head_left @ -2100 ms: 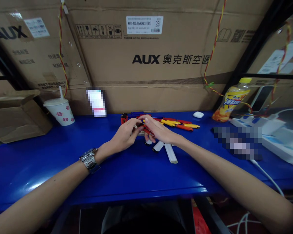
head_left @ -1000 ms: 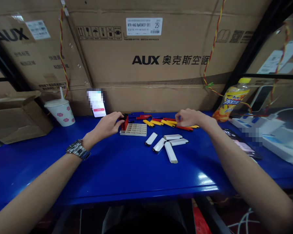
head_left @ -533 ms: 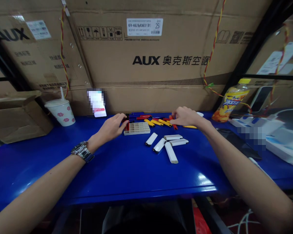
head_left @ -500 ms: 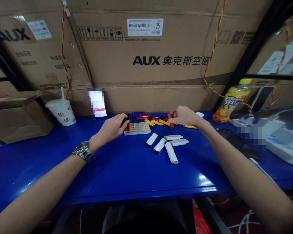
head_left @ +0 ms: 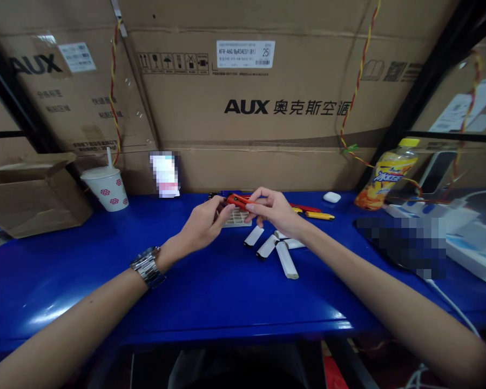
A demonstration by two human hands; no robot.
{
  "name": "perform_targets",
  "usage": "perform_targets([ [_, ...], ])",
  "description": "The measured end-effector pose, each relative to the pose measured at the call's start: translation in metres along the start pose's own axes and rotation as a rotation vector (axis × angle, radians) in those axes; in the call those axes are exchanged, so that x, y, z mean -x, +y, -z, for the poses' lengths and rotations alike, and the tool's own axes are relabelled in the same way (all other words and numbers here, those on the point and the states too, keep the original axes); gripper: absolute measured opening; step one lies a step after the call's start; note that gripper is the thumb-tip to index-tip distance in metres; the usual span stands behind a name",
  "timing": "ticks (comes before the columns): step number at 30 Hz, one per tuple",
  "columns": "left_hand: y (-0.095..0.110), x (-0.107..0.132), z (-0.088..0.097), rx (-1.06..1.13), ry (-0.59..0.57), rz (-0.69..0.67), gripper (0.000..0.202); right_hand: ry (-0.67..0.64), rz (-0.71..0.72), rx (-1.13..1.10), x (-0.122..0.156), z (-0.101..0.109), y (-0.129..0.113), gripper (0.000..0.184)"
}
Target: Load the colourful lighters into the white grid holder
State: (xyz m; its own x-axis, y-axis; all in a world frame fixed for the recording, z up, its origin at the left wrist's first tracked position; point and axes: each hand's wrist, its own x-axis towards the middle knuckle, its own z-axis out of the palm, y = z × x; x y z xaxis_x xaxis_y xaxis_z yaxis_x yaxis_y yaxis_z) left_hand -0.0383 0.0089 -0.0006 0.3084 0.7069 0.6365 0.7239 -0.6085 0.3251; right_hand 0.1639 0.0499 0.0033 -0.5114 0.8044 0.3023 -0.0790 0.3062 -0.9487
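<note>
A red lighter (head_left: 237, 201) is held above the tray between my two hands. My left hand (head_left: 204, 221), with a metal watch at its wrist, pinches the left end between thumb and fingers. At the right end, the thumb and fingers of my right hand (head_left: 273, 209) close on it. Below them lies a pale compartment tray (head_left: 235, 219), partly hidden by the hands. Several white lighters (head_left: 287, 260) are scattered in front of my right hand. Behind it lie a yellow lighter (head_left: 319, 215) and a red one (head_left: 306, 208), others being covered by the hand.
A lidded paper cup (head_left: 107, 189) and a lit phone (head_left: 164, 174) stand at the back left, beside an open cardboard box (head_left: 36, 197). To the right are a white earbud case (head_left: 332, 197), a drink bottle (head_left: 384, 175) and a dark pouch-like item (head_left: 372, 237). Large cartons wall the back.
My right hand has come left from the lighter pile with the red lighter, meeting my left hand over the tray. My left hand has shifted slightly right. The view has tilted a little.
</note>
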Motion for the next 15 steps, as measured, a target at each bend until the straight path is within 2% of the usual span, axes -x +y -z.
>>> perform_targets([
  [2, 0.003, 0.000, -0.002, 0.098, 0.077, 0.033, 0.026, -0.051, -0.027, 0.052, 0.002, -0.006, 0.002, 0.032],
  [5, 0.010, 0.000, -0.007, 0.328, 0.088, 0.121, 0.021, -0.108, -0.043, 0.112, 0.005, -0.017, 0.003, 0.029],
  [8, 0.014, 0.000, -0.011, 0.544, 0.166, 0.236, 0.022, -0.064, -0.035, 0.080, 0.006, -0.025, 0.004, 0.031],
  [10, 0.013, -0.001, -0.013, 0.596, 0.241, 0.282, 0.028, 0.016, -0.030, 0.021, 0.005, -0.025, 0.004, 0.033],
  [11, 0.012, -0.002, -0.013, 0.606, 0.231, 0.297, 0.028, 0.056, -0.027, -0.019, 0.005, -0.024, 0.005, 0.034],
  [13, 0.009, -0.003, -0.013, 0.629, 0.128, 0.302, 0.025, 0.099, -0.021, -0.087, 0.004, -0.022, 0.005, 0.035],
  [15, 0.008, -0.003, -0.013, 0.663, 0.030, 0.289, 0.026, 0.074, -0.029, -0.079, 0.004, -0.022, 0.005, 0.034],
])
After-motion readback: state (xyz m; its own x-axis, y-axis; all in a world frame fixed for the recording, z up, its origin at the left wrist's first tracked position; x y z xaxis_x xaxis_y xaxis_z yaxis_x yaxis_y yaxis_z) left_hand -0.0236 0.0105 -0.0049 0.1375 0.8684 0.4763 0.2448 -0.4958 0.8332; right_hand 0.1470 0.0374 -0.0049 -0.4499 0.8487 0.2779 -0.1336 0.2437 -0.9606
